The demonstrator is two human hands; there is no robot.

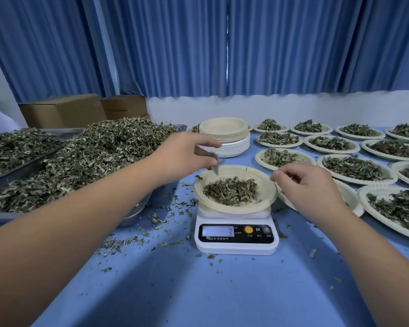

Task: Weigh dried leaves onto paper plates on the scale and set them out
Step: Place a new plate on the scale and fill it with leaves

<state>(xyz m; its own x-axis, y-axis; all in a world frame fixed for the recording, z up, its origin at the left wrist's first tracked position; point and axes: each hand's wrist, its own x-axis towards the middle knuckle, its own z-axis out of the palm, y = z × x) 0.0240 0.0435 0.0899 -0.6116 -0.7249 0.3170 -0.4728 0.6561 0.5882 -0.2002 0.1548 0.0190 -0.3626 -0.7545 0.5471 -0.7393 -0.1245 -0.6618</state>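
A white digital scale (236, 234) stands in the middle of the blue table. On it sits a paper plate (266, 194) holding a small heap of dried leaves (230, 191). My left hand (182, 156) hovers over the plate's far left rim and pinches a few dried leaves (215, 165) that hang from its fingertips. My right hand (305, 182) is beside the plate's right rim, fingers curled with thumb and forefinger together; whether it holds anything is unclear. The scale's display is lit.
Metal trays (137, 212) heaped with dried leaves (92, 152) fill the left side. A stack of empty paper plates (224, 135) stands behind the scale. Several filled plates (354, 167) cover the right side. Loose leaf bits litter the table. Cardboard boxes (64, 112) sit at the back left.
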